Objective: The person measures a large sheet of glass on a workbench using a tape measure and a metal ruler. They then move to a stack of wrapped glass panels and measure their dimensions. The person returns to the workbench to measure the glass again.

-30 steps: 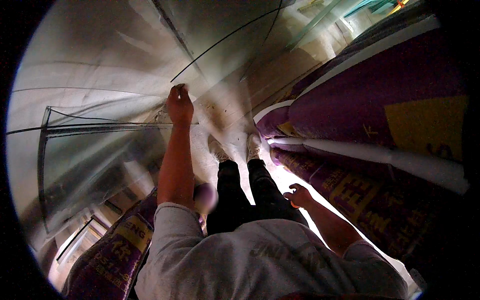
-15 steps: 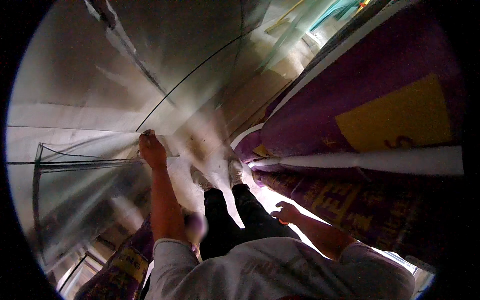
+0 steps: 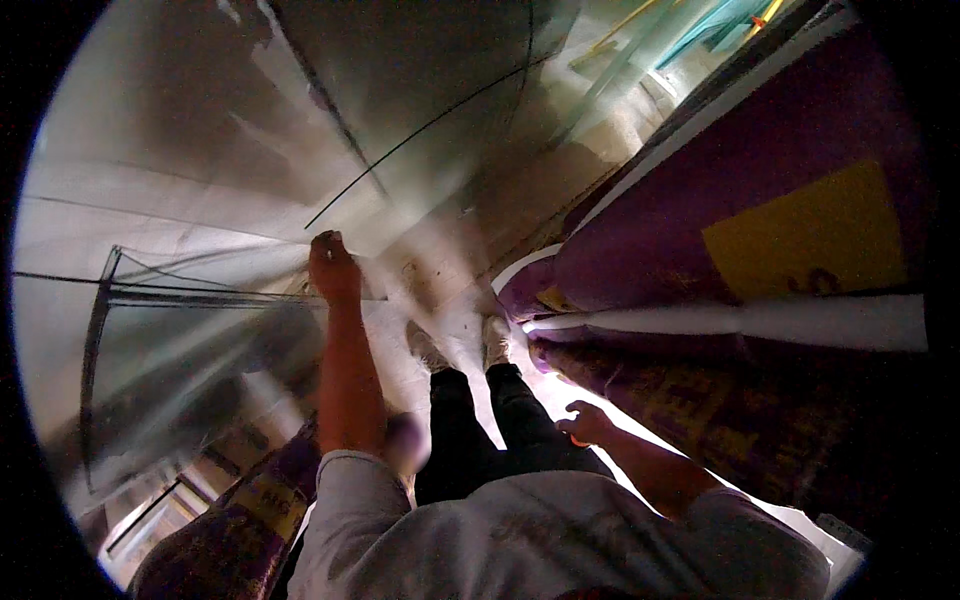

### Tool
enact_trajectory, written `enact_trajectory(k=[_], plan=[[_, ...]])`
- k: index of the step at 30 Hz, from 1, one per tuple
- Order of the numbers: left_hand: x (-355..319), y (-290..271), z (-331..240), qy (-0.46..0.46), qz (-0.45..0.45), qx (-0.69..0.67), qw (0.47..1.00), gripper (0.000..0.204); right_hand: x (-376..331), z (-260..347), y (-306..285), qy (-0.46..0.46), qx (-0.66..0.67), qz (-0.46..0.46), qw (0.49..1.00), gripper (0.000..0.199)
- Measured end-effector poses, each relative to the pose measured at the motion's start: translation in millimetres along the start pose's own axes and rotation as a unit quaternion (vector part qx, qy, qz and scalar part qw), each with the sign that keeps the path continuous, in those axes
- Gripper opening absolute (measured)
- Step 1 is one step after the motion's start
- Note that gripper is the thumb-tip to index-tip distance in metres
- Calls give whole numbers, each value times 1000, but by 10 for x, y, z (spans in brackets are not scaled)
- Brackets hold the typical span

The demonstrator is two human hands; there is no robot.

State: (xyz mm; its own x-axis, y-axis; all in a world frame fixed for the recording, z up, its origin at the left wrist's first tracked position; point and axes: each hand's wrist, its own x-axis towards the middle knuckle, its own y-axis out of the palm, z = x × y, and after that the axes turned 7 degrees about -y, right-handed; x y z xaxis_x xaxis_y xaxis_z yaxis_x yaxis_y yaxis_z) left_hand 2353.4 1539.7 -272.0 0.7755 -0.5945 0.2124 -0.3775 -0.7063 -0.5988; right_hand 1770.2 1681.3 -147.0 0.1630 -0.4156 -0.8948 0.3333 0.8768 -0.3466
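Observation:
My left hand [image 3: 335,265] is raised in front of a large glossy grey sheet-like surface [image 3: 230,180], its fingers curled closed. What they grip, if anything, is too dark to make out. A thin black line [image 3: 430,120] curves across that surface and ends just above my fingertips. Lower down, my right hand [image 3: 590,424] hangs beside my right thigh with its fingers bent. A small orange thing [image 3: 578,441] shows under its palm, and most of it is hidden by the hand.
Big purple packages [image 3: 640,240] with white edges and yellow panels stand close on my right. Another purple package [image 3: 235,510] is at lower left. My shoes [image 3: 497,340] stand on a pale floor [image 3: 455,320]. Teal and yellow items [image 3: 710,40] lie at the far right.
The whole view has shifted a little, so most things sit further right. My left hand appears slightly higher in the picture and is still closed. My right hand keeps its bent pose.

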Motion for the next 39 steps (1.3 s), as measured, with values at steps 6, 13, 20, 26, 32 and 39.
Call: enact_trajectory(k=[6, 13, 20, 26, 32, 39], plan=[[-79, -66, 40, 34, -10, 17, 999, 17, -69, 368, -9, -19, 25, 29, 999, 66], [-1182, -246, -100, -249, 240, -3, 938, 28, 32, 767, 120, -53, 138, 75, 986, 43], [-3140, -1078, -1214, -489, 523, -389, 580, 68, -45, 1749, 21, -222, 250, 54, 941, 39], [-3179, -1156, -1699, -640, 372, -555, 380, 58, -482, 2636, -86, -268, 112, 8, 957, 40], [-3315, -1203, -1167, -316, 472, -235, 788, 73, -258, 2327, -113, -223, 139, 165, 951, 31], [-2976, -1675, -1484, -349, 503, -86, 786, 75, -53, 2219, 28, -168, 26, 97, 981, 27]])
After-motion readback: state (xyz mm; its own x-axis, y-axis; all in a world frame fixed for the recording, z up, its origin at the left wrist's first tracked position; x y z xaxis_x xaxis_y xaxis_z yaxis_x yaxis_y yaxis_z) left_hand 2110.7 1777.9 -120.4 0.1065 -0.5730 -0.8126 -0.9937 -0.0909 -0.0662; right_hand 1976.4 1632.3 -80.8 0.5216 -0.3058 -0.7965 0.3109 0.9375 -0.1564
